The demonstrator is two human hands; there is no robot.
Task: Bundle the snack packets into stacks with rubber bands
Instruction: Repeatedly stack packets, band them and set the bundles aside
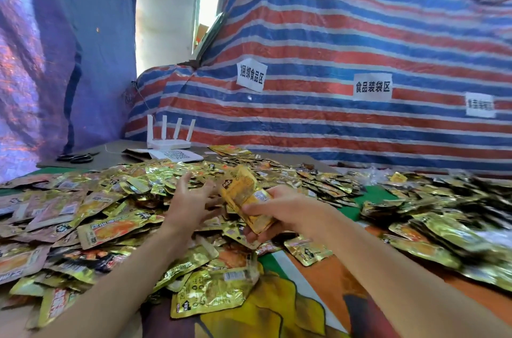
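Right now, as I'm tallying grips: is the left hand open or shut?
Open: the left hand spreads fingers over the heap of gold foil snack packets, holding nothing; the right hand grips yellow packets.

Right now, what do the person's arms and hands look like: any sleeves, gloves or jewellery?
The left hand and right hand are both bare: no gloves, rings or wristbands visible. Both arms are uncovered down to the frame's lower edge, with no sleeve, watch or marking in view.
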